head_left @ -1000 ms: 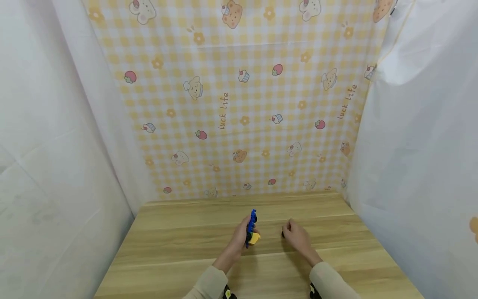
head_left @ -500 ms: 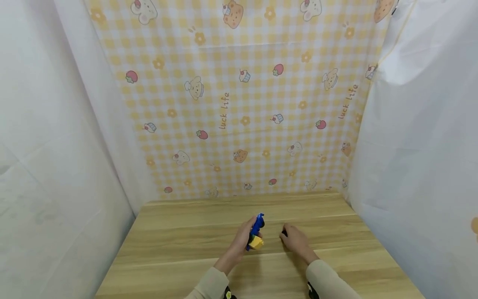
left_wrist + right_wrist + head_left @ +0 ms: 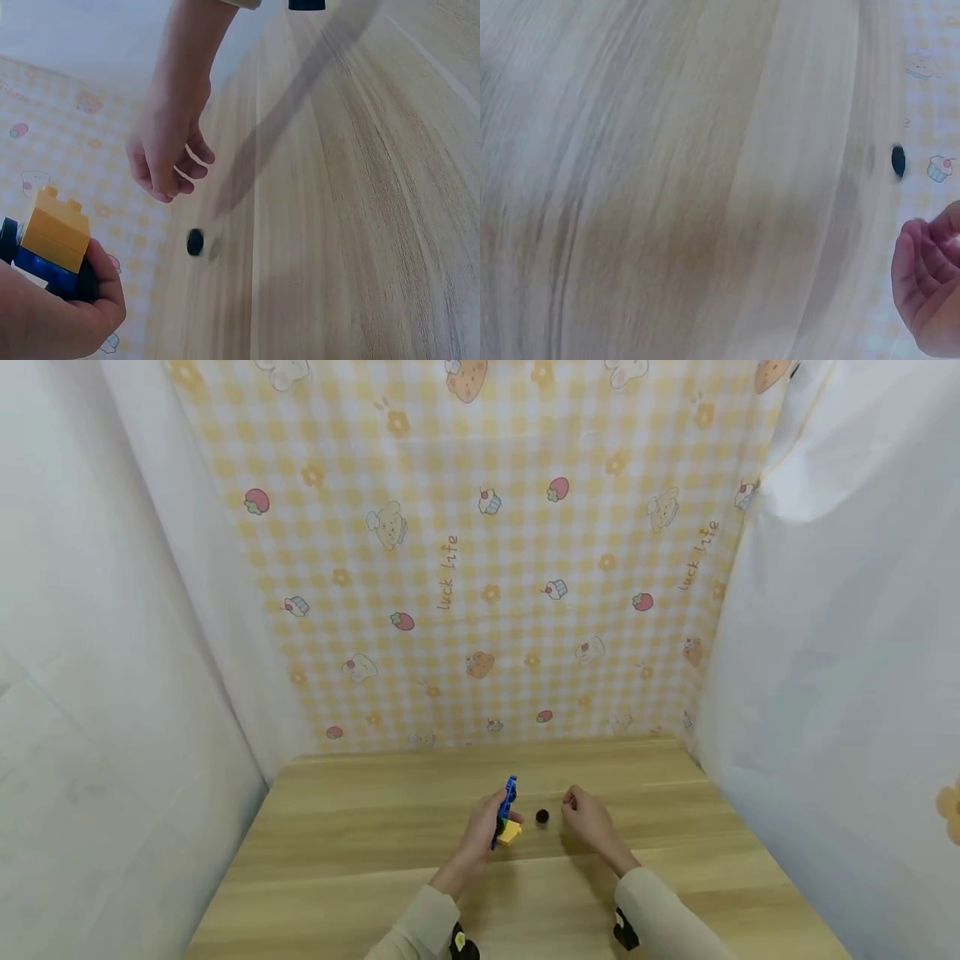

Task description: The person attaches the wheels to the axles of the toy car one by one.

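My left hand [image 3: 480,828] grips a building-block toy car [image 3: 54,236] with a blue base, black wheels and yellow bricks at one end. The hand covers part of the car. To its right a small black wheel [image 3: 542,817] is apart from both hands. The same wheel [image 3: 195,241] looks slightly blurred in the left wrist view, with a faint shadow beside it; whether it touches the table I cannot tell. My right hand [image 3: 588,821] hovers just right of the wheel, its fingers loosely bent with nothing between them.
The wooden tabletop [image 3: 360,827] spreads under both hands. A yellow checked cloth [image 3: 450,643] with printed figures hangs along the back edge. White sheets [image 3: 840,693] close off both sides. A dark band [image 3: 626,931] shows at the right sleeve.
My right hand has let go of the black wheel, which now sits apart to its left. That hand has drawn slightly up. My left hand has shifted slightly, still gripping the toy car.
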The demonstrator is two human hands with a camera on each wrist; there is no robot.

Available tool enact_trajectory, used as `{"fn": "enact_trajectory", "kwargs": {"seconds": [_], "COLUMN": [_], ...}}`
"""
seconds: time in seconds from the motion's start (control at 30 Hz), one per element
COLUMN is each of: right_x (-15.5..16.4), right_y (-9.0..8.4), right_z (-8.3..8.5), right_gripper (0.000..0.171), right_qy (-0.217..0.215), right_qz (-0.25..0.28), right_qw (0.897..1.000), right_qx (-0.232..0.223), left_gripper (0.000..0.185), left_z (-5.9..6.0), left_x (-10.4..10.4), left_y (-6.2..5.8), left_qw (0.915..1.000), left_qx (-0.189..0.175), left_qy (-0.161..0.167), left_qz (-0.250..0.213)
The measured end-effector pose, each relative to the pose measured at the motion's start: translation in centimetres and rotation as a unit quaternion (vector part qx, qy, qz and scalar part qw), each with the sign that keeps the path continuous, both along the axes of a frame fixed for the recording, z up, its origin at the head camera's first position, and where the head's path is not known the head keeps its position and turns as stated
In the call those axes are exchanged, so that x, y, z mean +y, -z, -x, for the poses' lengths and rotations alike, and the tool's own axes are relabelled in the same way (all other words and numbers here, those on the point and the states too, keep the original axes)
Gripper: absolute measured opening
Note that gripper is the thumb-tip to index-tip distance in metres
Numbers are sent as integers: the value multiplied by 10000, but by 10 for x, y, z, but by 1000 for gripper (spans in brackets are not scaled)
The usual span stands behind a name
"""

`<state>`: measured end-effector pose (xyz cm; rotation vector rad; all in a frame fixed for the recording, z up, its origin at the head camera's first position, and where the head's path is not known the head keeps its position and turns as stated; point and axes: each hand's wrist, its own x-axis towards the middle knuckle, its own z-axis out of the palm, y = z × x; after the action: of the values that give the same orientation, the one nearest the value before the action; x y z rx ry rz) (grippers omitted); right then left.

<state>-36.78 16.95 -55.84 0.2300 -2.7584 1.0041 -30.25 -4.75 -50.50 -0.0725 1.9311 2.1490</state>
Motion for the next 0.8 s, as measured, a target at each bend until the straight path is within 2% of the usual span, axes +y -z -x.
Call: {"fn": "enact_trajectory", "kwargs": {"seconds": [0.13,0.3,0.37,0.47,0.53,0.7,0.73,0.8], "right_x": [-7,-20,-29,-49,-60,-72,-73,-76], "right_y": [0,6,5,1,2,9,9,10], "right_z": [4,0,1,7,15,22,20,19], "right_gripper": [11,37,49,60,53,18,15,15], "right_qy": [-424,-1148,-1247,-1121,-1116,-1078,-1074,-1136], "right_qz": [-396,-774,-968,-1487,-1835,-2694,-2779,-2921], "right_qw": [9980,9873,9838,9796,9755,9570,9546,9496], "right_qx": [-264,-775,-849,-759,-483,2,25,94], "left_gripper": [65,67,65,59,54,50,50,48], "left_z": [4,4,5,6,5,1,3,1], "left_x": [-6,-8,-9,-12,-14,-11,-11,-11], "left_y": [1,4,4,2,-3,-1,3,4], "left_qw": [9992,9983,9981,9971,9964,9965,9966,9962], "left_qx": [-49,-108,-86,-43,-50,-33,-27,8], "left_qy": [-396,-499,-587,-762,-851,-829,-806,-851], "left_qz": [83,273,185,45,6,133,138,192]}}
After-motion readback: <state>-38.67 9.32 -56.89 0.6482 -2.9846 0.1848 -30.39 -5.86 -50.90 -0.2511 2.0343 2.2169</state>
